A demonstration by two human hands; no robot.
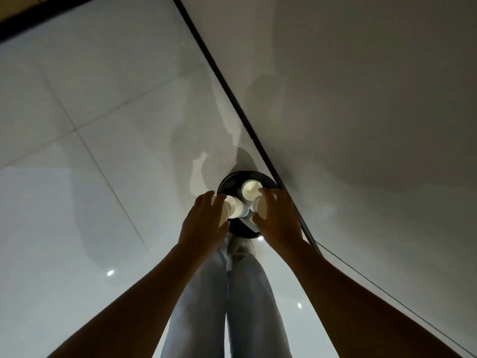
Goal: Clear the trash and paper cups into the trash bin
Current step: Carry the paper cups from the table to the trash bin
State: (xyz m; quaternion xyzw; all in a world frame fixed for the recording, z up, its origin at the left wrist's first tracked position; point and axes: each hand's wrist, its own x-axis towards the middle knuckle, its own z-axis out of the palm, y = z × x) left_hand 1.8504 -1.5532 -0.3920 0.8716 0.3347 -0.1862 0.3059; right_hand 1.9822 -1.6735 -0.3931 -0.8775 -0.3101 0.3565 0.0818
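Legs: the person's jeans-clad legs [227,301] fill the lower middle; the feet are hidden beneath the hands and the bin.
Left hand: the left hand [206,223] hangs over the near-left rim of the bin, its fingers [214,202] curled round the side of a paper cup, which lies tipped with its mouth toward the bin's middle, presumably so it can drop in.
Right hand: the right hand [280,218] is over the near-right rim, fingers [271,195] bent round a second cup [261,208]; how firmly it grips cannot be told in the dim light.
Left-hand cup: the cup in the left hand [232,206] touches a bluish item [245,210] between the hands, too small to identify.
Third cup: an upright-looking cup [251,189] shows its open mouth just beyond the right fingers; whether it rests in the bin or is being held cannot be told.
Trash bin: the round dark trash bin [232,178] stands on the floor just beside the wall's dark baseboard [232,99]; its inside is largely covered by hands and cups.
Floor: glossy pale tiles [77,151] carry reflections and shadows.
Wall: a plain wall [374,99] fills the right.
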